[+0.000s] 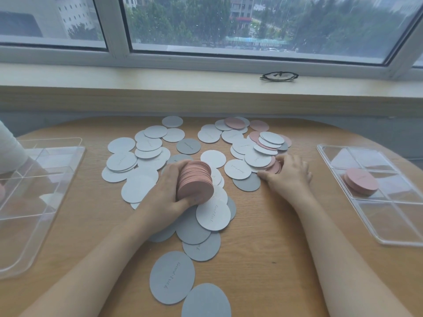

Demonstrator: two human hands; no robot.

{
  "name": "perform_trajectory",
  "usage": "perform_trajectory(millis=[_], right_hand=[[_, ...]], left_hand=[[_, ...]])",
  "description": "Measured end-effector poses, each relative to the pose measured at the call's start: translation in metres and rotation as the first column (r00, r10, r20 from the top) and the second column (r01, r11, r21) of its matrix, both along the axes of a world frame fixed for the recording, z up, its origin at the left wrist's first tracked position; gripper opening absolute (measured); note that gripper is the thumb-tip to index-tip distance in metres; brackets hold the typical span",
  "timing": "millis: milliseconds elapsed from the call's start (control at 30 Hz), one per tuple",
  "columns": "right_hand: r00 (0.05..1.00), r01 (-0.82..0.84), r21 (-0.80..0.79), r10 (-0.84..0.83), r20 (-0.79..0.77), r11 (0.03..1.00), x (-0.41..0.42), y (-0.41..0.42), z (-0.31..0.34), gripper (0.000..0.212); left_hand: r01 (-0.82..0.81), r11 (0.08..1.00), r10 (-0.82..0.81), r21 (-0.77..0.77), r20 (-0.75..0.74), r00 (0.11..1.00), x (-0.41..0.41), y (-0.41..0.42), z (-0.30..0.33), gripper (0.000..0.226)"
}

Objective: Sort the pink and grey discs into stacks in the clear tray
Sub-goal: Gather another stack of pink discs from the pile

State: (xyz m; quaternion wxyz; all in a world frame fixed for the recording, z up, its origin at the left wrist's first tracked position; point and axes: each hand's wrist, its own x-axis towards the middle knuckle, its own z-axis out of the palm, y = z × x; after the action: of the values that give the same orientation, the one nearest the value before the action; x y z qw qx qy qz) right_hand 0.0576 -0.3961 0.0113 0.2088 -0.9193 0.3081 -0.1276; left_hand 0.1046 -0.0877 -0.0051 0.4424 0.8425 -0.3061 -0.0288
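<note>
Many loose discs lie scattered over the middle of the wooden table (274, 236): pale grey discs (121, 145), dark grey discs (172, 277) and a few pink discs (234, 123) at the back right. My left hand (164, 191) grips a thick stack of pink discs (194, 181), held on edge just above the pile. My right hand (286, 175) pinches a few pink discs (275, 167) at the edge of the right-hand heap. A clear tray (389, 225) with compartments stands at the right and holds a short pink stack (361, 181).
A second clear tray (34, 202) sits at the left edge, with another person's sleeve (10, 145) above it. A pair of glasses (279, 76) lies on the window sill behind the table. Bare wood shows between the disc pile and each tray.
</note>
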Motion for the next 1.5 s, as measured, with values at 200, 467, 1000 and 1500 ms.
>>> perform_trajectory(millis=[200, 467, 1000, 1500], right_hand=[[0.931, -0.266, 0.261, 0.177, 0.32, 0.928, -0.007, 0.011, 0.009, 0.056], [0.842, -0.38, 0.175, 0.262, 0.471, 0.908, -0.008, 0.027, 0.012, 0.043], [0.646, -0.442, 0.168, 0.183, 0.741, 0.881, -0.018, 0.066, 0.034, 0.018], [0.717, -0.671, 0.374, 0.43, 0.548, 0.641, -0.009, 0.092, 0.013, 0.026]], left_hand=[[0.005, 1.0, -0.005, -0.009, -0.001, 1.0, 0.0, 0.0, 0.001, 0.079], [0.013, 1.0, -0.013, -0.027, -0.032, 0.999, 0.0, 0.0, 0.001, 0.079], [0.055, 0.992, -0.065, -0.113, -0.089, 0.994, -0.006, 0.002, 0.011, 0.071], [0.086, 0.991, -0.092, -0.102, -0.051, 0.994, -0.005, 0.001, 0.011, 0.092]])
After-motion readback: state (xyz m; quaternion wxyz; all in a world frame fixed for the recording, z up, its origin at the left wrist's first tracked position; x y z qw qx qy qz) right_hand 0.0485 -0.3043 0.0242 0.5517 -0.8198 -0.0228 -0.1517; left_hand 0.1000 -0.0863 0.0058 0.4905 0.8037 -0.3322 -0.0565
